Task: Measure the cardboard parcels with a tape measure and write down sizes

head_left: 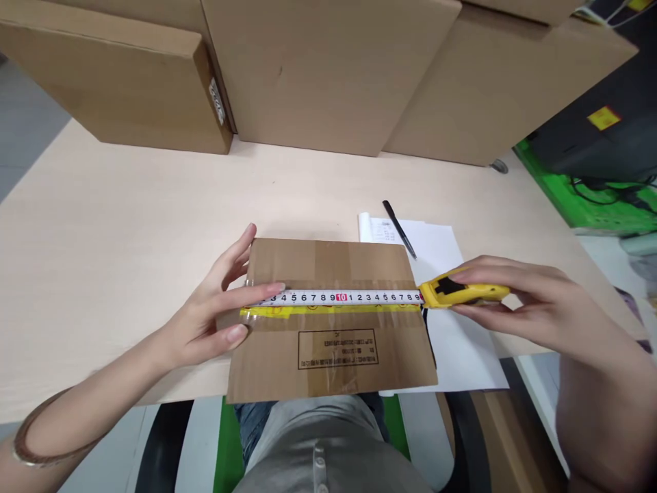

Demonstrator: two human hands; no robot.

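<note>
A small taped cardboard box (328, 356) lies at the near edge of the table (128, 239). A white measuring tape blade (341, 297) stretches across its top from left to right. My left hand (218, 311) rests on the box's left end, a fingertip pressing the tape's end down, the other fingers spread. My right hand (518, 298) is closed round the yellow tape measure case (462, 291) just past the box's right edge.
A white sheet of paper (456, 329) lies under the box's right side, with a black pen (399, 229) on its far corner. Large cardboard boxes (328, 75) line the back of the table. A green surface with cables (590, 198) is at the right.
</note>
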